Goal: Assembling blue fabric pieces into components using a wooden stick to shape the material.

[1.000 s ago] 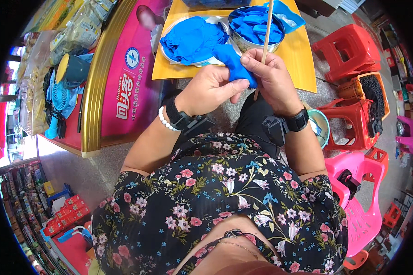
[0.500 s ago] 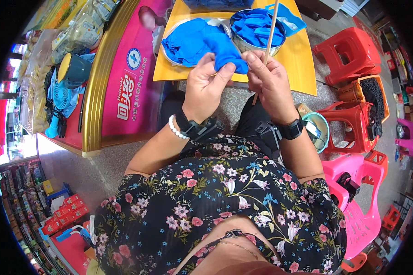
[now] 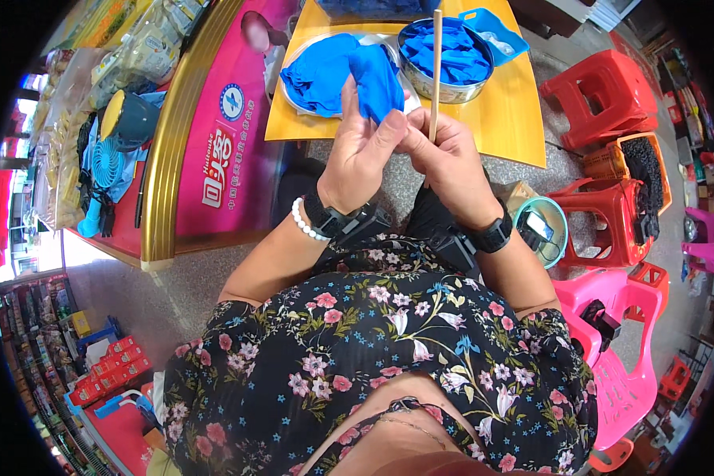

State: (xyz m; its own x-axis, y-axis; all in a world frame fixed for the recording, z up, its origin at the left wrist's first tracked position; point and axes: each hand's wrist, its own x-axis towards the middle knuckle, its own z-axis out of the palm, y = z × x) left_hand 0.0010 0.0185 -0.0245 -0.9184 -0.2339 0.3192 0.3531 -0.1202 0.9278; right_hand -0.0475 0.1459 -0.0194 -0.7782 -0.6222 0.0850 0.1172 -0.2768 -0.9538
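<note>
Stick point(image 3: 437, 67) shifted leftward in right hand point(image 3: 451, 163), left hand point(image 3: 358, 159) holding blue cloth point(image 3: 377, 83)

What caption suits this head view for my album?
Blue cloth in the left hand, a pale stick in the right hand, before a yellow table.

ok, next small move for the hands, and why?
Probably have the left hand spread the blue cloth flatter: it drapes loosely from that hand's grip, while the right hand, close beside it, also has the wooden stick to hold.
</note>
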